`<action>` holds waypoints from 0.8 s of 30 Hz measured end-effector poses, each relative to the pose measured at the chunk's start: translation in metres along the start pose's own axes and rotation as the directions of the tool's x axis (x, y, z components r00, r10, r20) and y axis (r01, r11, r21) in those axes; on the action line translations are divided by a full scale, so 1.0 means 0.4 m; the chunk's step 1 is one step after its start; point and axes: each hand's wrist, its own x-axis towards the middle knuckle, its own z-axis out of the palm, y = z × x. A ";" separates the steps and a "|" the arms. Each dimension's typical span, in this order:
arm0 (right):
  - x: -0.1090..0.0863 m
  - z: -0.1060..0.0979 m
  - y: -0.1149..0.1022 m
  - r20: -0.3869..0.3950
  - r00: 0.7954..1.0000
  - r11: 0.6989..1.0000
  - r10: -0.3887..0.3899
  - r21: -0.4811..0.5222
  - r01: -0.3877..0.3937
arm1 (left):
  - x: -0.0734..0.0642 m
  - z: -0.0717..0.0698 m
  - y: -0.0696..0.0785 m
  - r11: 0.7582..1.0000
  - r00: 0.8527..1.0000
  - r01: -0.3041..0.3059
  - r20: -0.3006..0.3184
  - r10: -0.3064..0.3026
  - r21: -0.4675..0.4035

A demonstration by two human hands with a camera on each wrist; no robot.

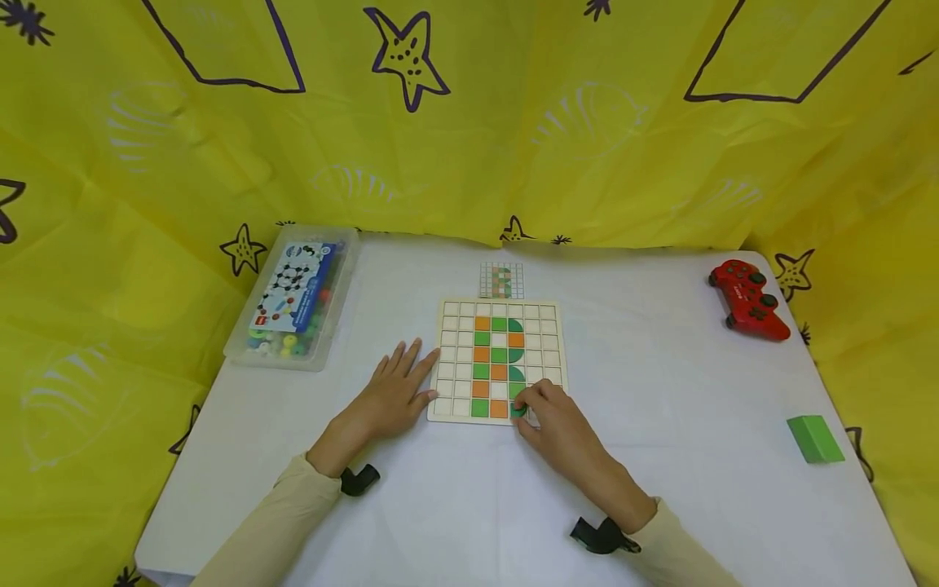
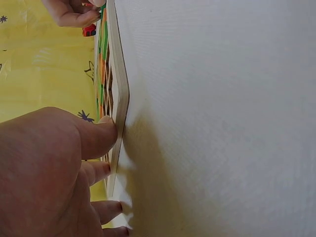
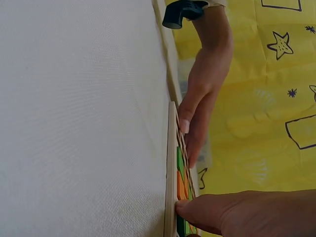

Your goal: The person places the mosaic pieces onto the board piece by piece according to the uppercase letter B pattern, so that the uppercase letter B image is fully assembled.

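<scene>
A square wooden grid board (image 1: 447, 367) lies flat on the white table. Orange, light green and dark green tiles, such as an orange tile (image 1: 499, 409), fill part of its middle columns. My left hand (image 1: 392, 395) rests at the board's left edge, fingers spread, its thumb (image 2: 98, 138) touching the rim. Over the lower right part of the board, my right hand (image 1: 561, 424) pinches a dark green tile (image 1: 518, 410) at the bottom row, partly hidden by the fingers. Its thumb (image 3: 202, 210) lies at the front edge.
Just behind the board lies a small pattern card (image 1: 502, 280). A clear plastic box (image 1: 289, 302) of coloured parts stands at the back left. To the right are a red game controller (image 1: 750, 300) and a green block (image 1: 816, 439). Yellow cloth (image 1: 469, 163) hangs around the table.
</scene>
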 end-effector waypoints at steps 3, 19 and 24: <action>0.002 -0.005 0.002 0.029 1.000 1.000 -0.009 0.011 0.009 | -0.001 0.000 0.001 1.000 1.000 -0.002 -0.002 0.002 -0.001; 0.016 -0.018 0.020 0.027 0.991 0.992 -0.129 0.009 0.129 | 0.000 -0.005 0.003 1.000 1.000 0.006 0.000 -0.006 -0.029; 0.020 -0.044 0.038 -0.012 0.997 0.997 -0.078 -0.004 0.078 | 0.003 0.005 -0.008 0.996 0.999 0.031 -0.040 -0.034 -0.087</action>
